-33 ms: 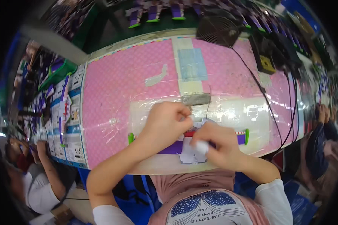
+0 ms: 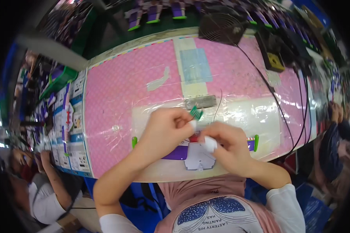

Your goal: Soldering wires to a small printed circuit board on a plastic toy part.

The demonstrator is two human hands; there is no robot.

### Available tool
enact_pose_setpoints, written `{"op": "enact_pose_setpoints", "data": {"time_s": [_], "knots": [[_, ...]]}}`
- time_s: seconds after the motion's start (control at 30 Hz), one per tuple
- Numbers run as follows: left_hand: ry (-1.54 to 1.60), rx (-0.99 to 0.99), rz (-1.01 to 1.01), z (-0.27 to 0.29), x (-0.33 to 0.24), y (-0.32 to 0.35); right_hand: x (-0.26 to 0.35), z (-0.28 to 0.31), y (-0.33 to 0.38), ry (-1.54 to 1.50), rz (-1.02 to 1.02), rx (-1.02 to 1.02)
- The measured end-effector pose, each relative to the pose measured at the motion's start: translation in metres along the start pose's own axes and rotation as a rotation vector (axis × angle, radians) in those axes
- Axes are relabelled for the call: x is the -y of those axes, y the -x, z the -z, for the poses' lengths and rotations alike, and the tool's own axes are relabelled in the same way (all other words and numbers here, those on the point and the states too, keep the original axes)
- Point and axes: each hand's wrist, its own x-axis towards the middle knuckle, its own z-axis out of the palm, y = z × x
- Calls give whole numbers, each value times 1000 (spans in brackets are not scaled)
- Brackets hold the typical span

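Note:
My left hand [image 2: 163, 128] is closed in a pinch on a small green circuit board [image 2: 196, 113], raised above the table. Close beside it is my right hand [image 2: 229, 145], fingers curled in, with a white cover on its thumb; whatever it may grip is hidden. Under both hands lies a toy body with a whitish casing [image 2: 200, 159], a purple arm [image 2: 177, 153] and a green tip [image 2: 134, 142] at the left end. Between the hands a red part of it shows. A thin dark wire [image 2: 218, 105] sticks up behind my right hand.
A grey metal block [image 2: 200, 101] lies just beyond the hands. Farther back stand a black fan [image 2: 223, 29] and a dark holder with a yellow sponge [image 2: 275, 62]; cables run down the right. Printed sheets [image 2: 77, 116] and a green bin [image 2: 58, 81] are at left. Co-workers sit on both sides.
The green circuit board has come into view at my left fingertips. My right hand has shifted slightly, and the thin wire now leans to the right.

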Motion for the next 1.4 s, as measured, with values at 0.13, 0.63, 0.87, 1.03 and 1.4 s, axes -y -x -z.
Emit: {"op": "enact_pose_setpoints", "data": {"time_s": [0.13, 0.63, 0.87, 1.03, 1.4], "knots": [[493, 37, 120, 8, -20, 35, 9, -10, -7, -101, -169, -85], [374, -628, -96, -20, 20, 54, 3, -18, -4, -577, -153, -140], [411, -545, -80, -21, 22, 59, 16, -22, -2, -122, -208, -106], [492, -515, -68, -23, 13, 62, 12, -25, -2, 137, -158, -99], [496, -485, -129, -27, 9, 62, 19, -24, -6, -107, -370, -58]]}}
